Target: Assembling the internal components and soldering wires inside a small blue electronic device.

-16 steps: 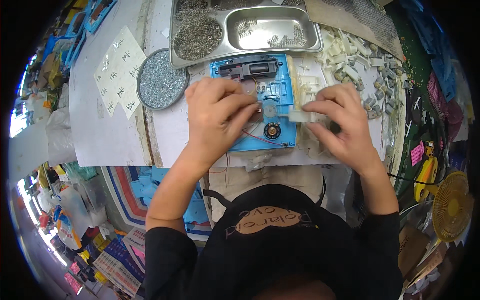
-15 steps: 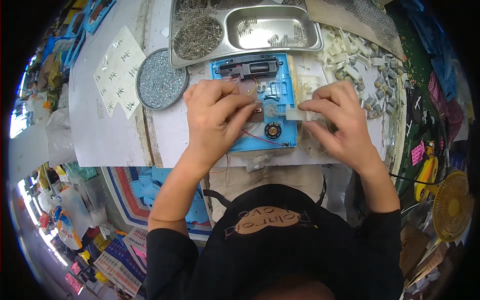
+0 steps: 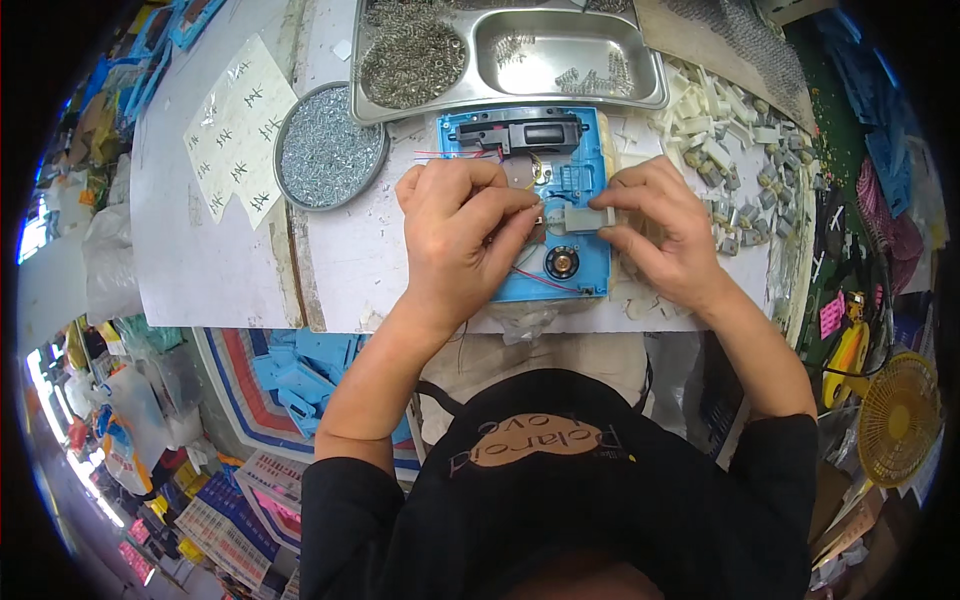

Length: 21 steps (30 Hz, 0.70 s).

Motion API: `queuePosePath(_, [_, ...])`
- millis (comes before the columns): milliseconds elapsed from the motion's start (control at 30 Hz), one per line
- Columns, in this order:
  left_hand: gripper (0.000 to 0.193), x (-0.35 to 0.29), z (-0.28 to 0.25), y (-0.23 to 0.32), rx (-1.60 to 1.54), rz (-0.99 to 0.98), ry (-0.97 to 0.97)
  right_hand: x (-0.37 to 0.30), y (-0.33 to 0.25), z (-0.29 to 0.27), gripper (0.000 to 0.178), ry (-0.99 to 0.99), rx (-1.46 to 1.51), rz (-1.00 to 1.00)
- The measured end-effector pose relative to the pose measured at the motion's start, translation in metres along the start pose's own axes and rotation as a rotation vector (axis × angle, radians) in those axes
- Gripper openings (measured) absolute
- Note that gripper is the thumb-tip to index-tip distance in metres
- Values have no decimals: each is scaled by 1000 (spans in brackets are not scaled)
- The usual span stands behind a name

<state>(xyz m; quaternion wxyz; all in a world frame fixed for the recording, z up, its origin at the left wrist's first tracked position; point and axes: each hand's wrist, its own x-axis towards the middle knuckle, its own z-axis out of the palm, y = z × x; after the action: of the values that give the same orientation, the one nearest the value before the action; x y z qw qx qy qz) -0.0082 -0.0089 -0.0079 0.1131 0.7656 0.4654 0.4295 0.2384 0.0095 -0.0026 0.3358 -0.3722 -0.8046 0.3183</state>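
A blue plastic housing [image 3: 599,275] lies on the table in front of me, with a long black part [image 3: 530,134] across its far end. A small round black speaker [image 3: 562,262] sits near its close edge, beside thin red wires [image 3: 540,280]. My right hand [image 3: 662,235] pinches a whitish translucent plastic piece [image 3: 584,219] by its right end, over the middle of the housing. From the left, my left hand [image 3: 462,235] reaches over the housing, thumb and fingertips pressed together near that piece. What those fingertips hold is hidden.
A metal tray [image 3: 655,88] with springs stands at the far side. Left of the housing are a round dish of small screws [image 3: 332,145] and a marked paper sheet [image 3: 240,135]. White and grey plastic pieces [image 3: 745,185] are heaped at right. A yellow fan [image 3: 898,420] stands lower right.
My right hand has brought the whitish piece left, farther over the housing. My left hand remains pinched above it. The whole view has shifted slightly.
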Motion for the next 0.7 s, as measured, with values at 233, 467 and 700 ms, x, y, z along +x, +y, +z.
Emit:
queuePosePath(233, [18,0,1,1,18,10,-6,12,-14,-2,29,-124,-264,-101])
queuePosePath(467, [17,-3,1,5,33,-41,-20,11,-19,-2,21,-120,-223,79])
queuePosePath(700, [15,-2,4,3,1,-64,-21,14,-23,1,39,-100,-193,125])
